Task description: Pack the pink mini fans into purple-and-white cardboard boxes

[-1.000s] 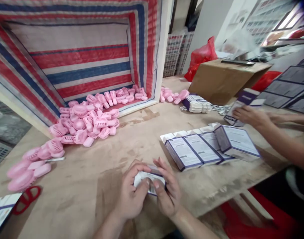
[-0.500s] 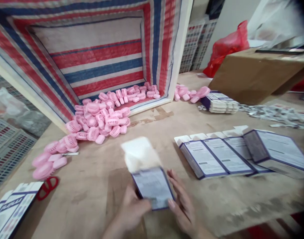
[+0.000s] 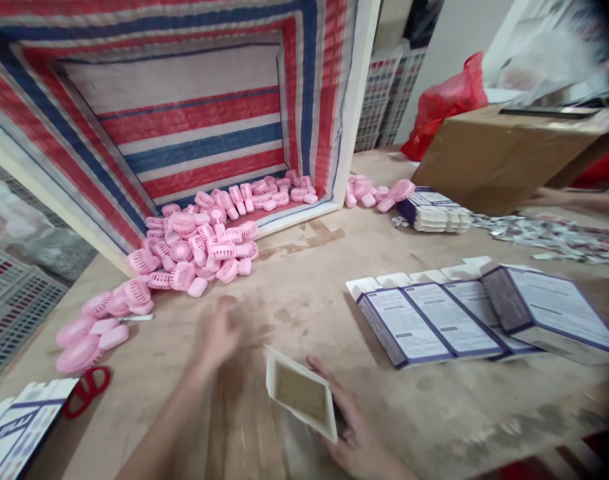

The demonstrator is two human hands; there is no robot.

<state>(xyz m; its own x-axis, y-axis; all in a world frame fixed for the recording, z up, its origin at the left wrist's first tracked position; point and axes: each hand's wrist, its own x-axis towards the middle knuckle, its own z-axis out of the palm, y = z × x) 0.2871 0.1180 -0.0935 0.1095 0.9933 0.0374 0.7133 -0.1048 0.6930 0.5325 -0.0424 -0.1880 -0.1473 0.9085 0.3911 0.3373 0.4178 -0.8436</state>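
"What are the hands doing over there?"

"The right hand grips a box by its right side. The box is tilted above the counter, and its open end is facing the person. If it is touching the wood below, I cannot tell."

"And the left hand?"

"It is apart from the box, farther forward, near the pink fans. It is blurred, so I cannot say whether its fingers are open or closed."

"Where exactly do these fans lie?"

"Most are in one heap, partly inside the striped bin and partly out on the counter. The opening of the bin is toward the person. Some fans lie at the left, near the red scissors, and a few more are just outside the right corner of the bin."

"What is on the right side?"

"Several purple-and-white cartons lie in a row, and one is tilted on top of the others. Behind them I see a folded stack and, beside it, some scraps. A brown cardboard case stands behind, next to a red bag. Another person's arm comes in at the far right."
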